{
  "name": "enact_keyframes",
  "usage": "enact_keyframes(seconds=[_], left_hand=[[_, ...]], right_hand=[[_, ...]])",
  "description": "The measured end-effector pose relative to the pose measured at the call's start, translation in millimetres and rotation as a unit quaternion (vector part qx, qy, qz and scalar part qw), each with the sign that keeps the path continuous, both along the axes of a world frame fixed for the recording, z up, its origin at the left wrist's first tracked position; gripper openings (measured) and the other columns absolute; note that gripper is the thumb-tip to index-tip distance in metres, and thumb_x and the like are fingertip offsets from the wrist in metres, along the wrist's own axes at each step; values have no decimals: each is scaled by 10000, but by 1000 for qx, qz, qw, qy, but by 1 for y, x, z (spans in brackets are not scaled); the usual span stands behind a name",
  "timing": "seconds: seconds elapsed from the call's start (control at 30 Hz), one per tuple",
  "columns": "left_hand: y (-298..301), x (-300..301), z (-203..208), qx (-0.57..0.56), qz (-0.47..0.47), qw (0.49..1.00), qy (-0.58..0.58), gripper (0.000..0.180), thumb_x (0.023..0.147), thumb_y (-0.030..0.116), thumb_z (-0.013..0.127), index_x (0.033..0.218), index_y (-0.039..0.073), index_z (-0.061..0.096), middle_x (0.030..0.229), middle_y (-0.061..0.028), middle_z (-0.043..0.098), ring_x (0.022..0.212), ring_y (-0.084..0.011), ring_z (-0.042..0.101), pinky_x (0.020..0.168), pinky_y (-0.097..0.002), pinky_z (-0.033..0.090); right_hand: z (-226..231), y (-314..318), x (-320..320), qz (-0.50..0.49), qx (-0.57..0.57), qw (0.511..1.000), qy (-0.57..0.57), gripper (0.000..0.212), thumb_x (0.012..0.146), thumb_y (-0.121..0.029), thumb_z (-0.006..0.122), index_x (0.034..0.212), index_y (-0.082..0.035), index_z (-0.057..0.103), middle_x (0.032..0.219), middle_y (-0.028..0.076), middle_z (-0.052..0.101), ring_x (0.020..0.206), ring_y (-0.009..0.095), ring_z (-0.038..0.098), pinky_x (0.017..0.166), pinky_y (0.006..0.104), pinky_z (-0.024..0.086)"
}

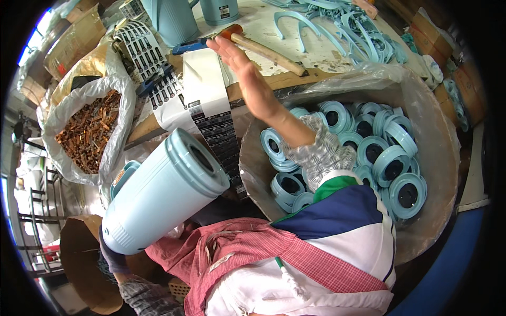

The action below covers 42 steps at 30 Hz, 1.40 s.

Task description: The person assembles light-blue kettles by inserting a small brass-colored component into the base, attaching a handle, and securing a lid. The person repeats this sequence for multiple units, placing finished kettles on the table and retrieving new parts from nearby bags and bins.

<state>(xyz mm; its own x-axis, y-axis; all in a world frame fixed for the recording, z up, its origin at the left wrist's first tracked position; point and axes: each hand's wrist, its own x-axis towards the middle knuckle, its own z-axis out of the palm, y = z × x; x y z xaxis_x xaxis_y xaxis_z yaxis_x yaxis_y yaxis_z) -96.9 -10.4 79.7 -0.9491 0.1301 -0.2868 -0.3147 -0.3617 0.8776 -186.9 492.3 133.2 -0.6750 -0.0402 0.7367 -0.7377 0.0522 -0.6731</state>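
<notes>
A light-blue plastic jug [158, 195] lies tilted above my lap, its ribbed lower-left end against my left hand [109, 257]. That hand wears a dark glove and holds the jug, most of its fingers hidden behind it. At the jug's upper right end sits a light-blue round end piece [197, 158] with a black centre. A handle [124, 178] sticks out on its left side. My right hand [247, 79] is raised near the table edge, palm flat, fingers stretched out and holding nothing. Beneath my right forearm, similar round end pieces [373, 151] fill a plastic-lined container.
A hammer [269, 52], label sheets [203, 84], jugs [171, 21] and a heap of curved light-blue handles [353, 34] lie on the table [253, 16]. At left stands a bag of small brown pieces [89, 129]. A cardboard box [79, 263] is at lower left.
</notes>
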Motion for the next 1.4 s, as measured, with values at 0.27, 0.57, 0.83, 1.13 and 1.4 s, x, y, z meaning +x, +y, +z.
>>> enact_keyframes(seconds=[0.27,0.57,0.83,1.13,1.4], left_hand=[[8,-17,-63,24,45,995,-90,467,960,368,352,1308,64,421,1248,-115,528,1123,-271,516,924,-409,432],[23,1,-74,67,-146,987,-17,533,967,415,283,1359,58,342,1329,-130,439,1185,-291,445,971,-423,374],[9,26,-113,66,-118,986,-95,519,956,444,288,1274,50,403,1153,-140,538,1049,-257,536,818,-394,476],[91,60,10,-234,298,902,206,512,927,473,410,1312,137,370,1288,-143,428,1190,-257,438,921,-405,441],[45,61,-54,-268,388,839,270,485,935,335,407,1322,42,390,1314,-150,438,1180,-292,460,984,-422,394]], right_hand=[[-1,-32,12,153,1,988,22,687,951,-507,271,1411,-1,205,1477,146,211,1387,256,133,1123,369,43],[-31,-22,-19,160,-45,983,-76,726,924,-583,163,1423,-58,220,1478,131,215,1378,241,166,1128,385,113],[-43,-29,2,161,69,972,-158,626,947,-482,348,1396,-49,290,1247,151,466,1181,228,442,987,345,363],[-69,-75,16,35,-128,951,-280,527,932,-364,506,1282,24,435,1021,55,566,913,128,523,838,263,417],[-68,-115,30,-54,-14,983,-173,373,932,-333,509,1019,16,609,701,20,496,672,120,465,643,257,396]])
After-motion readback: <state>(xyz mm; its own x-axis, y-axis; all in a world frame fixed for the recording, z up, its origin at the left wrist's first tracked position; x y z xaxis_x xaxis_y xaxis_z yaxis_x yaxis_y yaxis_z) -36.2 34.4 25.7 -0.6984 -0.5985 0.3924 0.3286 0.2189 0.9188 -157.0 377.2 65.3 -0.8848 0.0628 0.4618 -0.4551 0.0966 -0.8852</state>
